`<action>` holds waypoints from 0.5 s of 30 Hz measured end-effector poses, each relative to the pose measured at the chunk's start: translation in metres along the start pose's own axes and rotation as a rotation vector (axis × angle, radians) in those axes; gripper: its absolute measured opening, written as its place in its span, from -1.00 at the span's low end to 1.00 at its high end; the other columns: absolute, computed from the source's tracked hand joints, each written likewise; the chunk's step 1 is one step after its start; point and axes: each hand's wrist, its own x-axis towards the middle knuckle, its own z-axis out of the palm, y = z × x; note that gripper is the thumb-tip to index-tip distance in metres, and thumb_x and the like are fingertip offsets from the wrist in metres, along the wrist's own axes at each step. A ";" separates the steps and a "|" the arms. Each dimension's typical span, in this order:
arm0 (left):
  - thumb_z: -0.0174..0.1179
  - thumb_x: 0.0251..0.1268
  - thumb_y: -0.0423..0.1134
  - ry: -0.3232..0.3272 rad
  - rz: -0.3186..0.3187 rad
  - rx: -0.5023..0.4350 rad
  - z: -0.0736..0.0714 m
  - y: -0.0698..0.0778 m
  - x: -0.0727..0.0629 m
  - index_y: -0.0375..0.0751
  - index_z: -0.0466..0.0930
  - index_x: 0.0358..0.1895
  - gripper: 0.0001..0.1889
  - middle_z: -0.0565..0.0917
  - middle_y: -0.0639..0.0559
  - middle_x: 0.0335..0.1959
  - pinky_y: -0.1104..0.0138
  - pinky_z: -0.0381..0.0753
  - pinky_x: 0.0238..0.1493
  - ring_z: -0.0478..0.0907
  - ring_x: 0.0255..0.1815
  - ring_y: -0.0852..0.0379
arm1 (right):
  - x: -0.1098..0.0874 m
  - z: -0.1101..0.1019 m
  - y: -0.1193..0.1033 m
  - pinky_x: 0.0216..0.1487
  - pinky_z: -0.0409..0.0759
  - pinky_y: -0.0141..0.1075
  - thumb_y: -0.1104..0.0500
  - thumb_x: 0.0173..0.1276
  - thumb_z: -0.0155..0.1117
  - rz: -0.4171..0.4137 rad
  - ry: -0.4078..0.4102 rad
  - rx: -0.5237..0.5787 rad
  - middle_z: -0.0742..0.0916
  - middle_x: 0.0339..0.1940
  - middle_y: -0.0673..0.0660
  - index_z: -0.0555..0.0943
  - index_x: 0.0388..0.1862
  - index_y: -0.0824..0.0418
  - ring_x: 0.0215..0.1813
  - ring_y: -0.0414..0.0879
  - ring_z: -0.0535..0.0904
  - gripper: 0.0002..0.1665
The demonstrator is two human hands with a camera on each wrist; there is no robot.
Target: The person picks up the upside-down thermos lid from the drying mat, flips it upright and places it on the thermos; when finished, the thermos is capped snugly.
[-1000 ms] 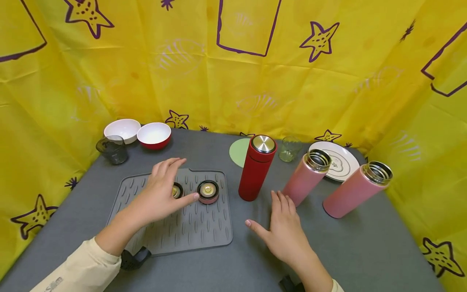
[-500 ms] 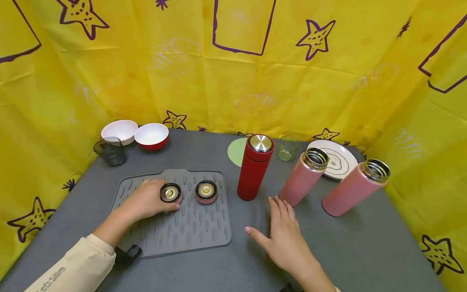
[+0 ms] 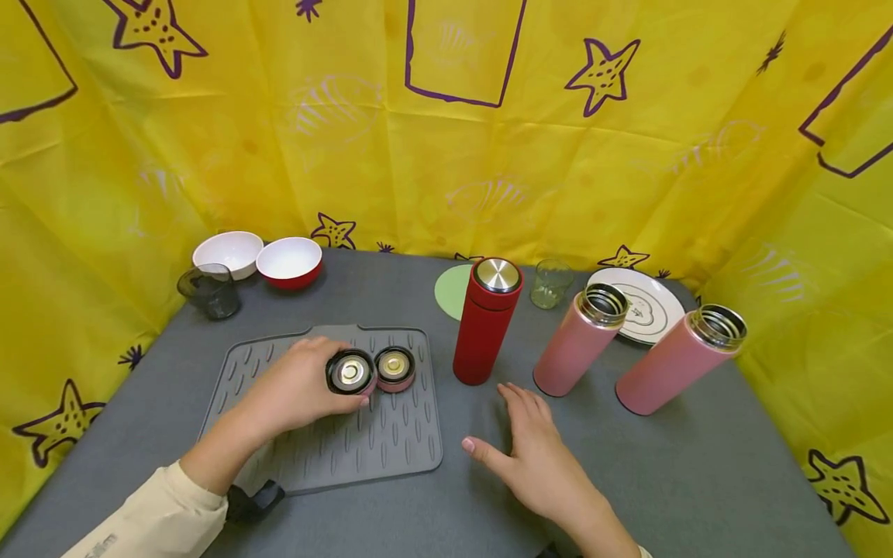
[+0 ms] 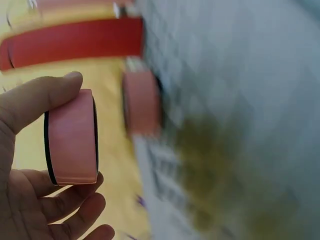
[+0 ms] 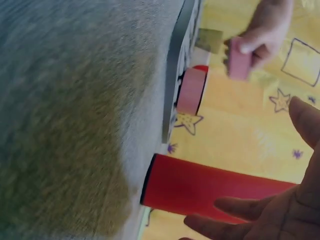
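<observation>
My left hand point(image 3: 296, 384) pinches a pink bottle lid point(image 3: 351, 373) between thumb and fingers, its metal inner side facing up. The left wrist view shows this lid point(image 4: 74, 137) raised off the grey drying mat point(image 3: 401, 453). A second pink lid point(image 3: 394, 368) lies on the mat just to its right. My right hand point(image 3: 540, 465) holds nothing, its fingers spread near the foot of a closed red thermos point(image 3: 488, 322). Two pink thermoses without lids stand further right, the nearer-to-centre pink thermos point(image 3: 577, 345) and the outer pink thermos point(image 3: 673, 364).
Behind the mat at the left are a dark glass point(image 3: 211, 291), a white bowl point(image 3: 229, 252) and a red bowl point(image 3: 290, 263). A green disc point(image 3: 452, 293), a clear glass point(image 3: 551, 284) and a white plate point(image 3: 652, 306) sit at the back. A yellow curtain point(image 3: 391, 170) encloses the table.
My left hand came down to the left lid, gripped it, and has lifted it slightly rightward off the mat. The right hand has drifted a little left.
</observation>
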 end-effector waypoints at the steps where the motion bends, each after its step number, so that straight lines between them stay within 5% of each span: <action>1: 0.56 -0.19 0.13 0.012 0.035 -0.006 -0.001 0.010 -0.002 -0.24 0.57 0.12 -0.23 0.60 -0.13 0.02 -0.04 0.50 0.03 0.47 0.09 -0.14 | 0.000 0.000 -0.001 0.38 0.16 0.07 -0.52 0.16 0.19 0.004 -0.002 0.027 0.46 0.35 0.13 0.31 0.44 0.25 0.43 0.07 0.16 0.13; 7: 0.61 -0.34 0.12 0.091 0.259 0.018 0.001 0.059 -0.012 -0.07 0.61 0.04 -0.26 0.58 0.16 -0.07 0.20 0.52 -0.04 0.44 -0.05 0.14 | 0.004 -0.002 -0.014 0.35 -0.05 0.02 -0.31 0.26 0.30 -0.062 -0.009 0.241 0.64 0.07 -0.08 0.49 0.27 0.09 0.32 -0.06 0.30 -0.26; 12: 0.62 -0.39 0.09 0.103 0.418 0.042 0.011 0.087 -0.019 -0.05 0.62 -0.01 -0.29 0.56 0.21 -0.14 0.24 0.51 -0.06 0.42 -0.09 0.19 | 0.005 -0.001 -0.028 0.16 0.22 -0.04 -0.19 0.29 0.34 -0.082 -0.032 0.357 0.66 -0.23 -0.31 0.63 -0.11 -0.15 0.07 -0.08 0.42 -0.73; 15: 0.61 -0.37 0.08 0.096 0.491 0.045 0.018 0.098 -0.023 -0.03 0.63 -0.01 -0.31 0.56 0.21 -0.16 0.25 0.50 -0.05 0.42 -0.09 0.20 | 0.005 0.001 -0.033 -0.02 0.39 -0.17 -0.15 0.30 0.34 -0.096 -0.070 0.432 0.67 -0.35 -0.28 0.64 -0.26 -0.13 -0.11 -0.10 0.49 -0.83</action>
